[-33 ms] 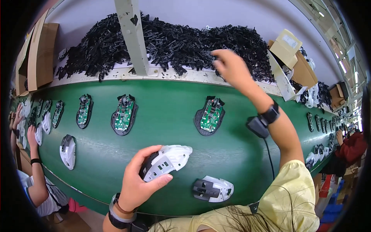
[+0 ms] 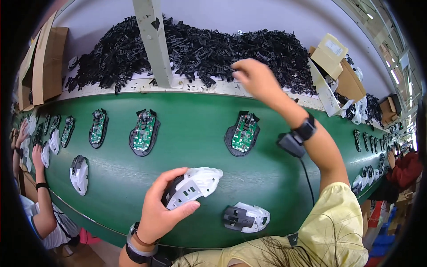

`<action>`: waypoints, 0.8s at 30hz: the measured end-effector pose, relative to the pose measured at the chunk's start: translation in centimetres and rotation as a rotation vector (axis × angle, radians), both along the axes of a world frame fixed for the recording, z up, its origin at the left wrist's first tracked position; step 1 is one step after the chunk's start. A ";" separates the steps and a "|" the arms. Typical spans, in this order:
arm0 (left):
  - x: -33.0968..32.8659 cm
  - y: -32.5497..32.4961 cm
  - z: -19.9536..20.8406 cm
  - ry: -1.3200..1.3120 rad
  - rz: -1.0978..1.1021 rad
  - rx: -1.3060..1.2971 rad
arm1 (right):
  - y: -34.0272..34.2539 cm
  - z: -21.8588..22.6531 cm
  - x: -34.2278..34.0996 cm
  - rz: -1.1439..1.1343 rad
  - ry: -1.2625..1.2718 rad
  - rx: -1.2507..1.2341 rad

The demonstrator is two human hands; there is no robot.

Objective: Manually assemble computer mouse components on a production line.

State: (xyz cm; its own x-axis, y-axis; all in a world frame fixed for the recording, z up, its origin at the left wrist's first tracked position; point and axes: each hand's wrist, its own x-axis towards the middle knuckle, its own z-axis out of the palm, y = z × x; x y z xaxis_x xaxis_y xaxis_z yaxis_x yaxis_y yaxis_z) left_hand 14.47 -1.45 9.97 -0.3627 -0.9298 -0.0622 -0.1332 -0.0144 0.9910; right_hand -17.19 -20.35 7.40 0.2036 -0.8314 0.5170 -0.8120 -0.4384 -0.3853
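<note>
A smooth green worktop (image 2: 191, 153) gives off a soft sheen; beyond its far edge, loose black plastic clips (image 2: 204, 53) form a rough, mostly matt heap and a painted metal post (image 2: 153, 49) shows scuffs. On the worktop, black mouse bases (image 2: 230, 141) of matt plastic carry faintly shiny circuit boards (image 2: 243, 135). Above it, a mouse shell (image 2: 205, 179) pairs glossy white plastic with darker plastic. From where I stand, a matt brown cardboard box (image 2: 50, 66) rises past the worktop's far left; a creased yellow cloth sleeve (image 2: 336, 218) shows at its near side.
</note>
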 end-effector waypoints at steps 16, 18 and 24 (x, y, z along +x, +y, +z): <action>0.8 -0.2 0.8 -0.165 0.104 -0.313 | -3.5 -2.9 6.1 -0.059 0.588 0.039; 0.7 -0.2 0.9 -0.135 0.125 -0.349 | -3.9 -2.6 5.9 -0.057 0.624 0.027; 0.9 -0.2 0.2 0.010 0.172 -0.233 | -4.9 -2.2 3.3 -0.065 0.230 -0.106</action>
State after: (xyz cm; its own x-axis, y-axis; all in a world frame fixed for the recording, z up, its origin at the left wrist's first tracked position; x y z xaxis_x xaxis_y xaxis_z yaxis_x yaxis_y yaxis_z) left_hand 15.40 -1.65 10.17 -0.1979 -0.9666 0.1626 -0.1388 0.1918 0.9716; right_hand -13.85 -25.24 5.24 0.2733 -0.7905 0.5481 -0.9008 -0.4101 -0.1424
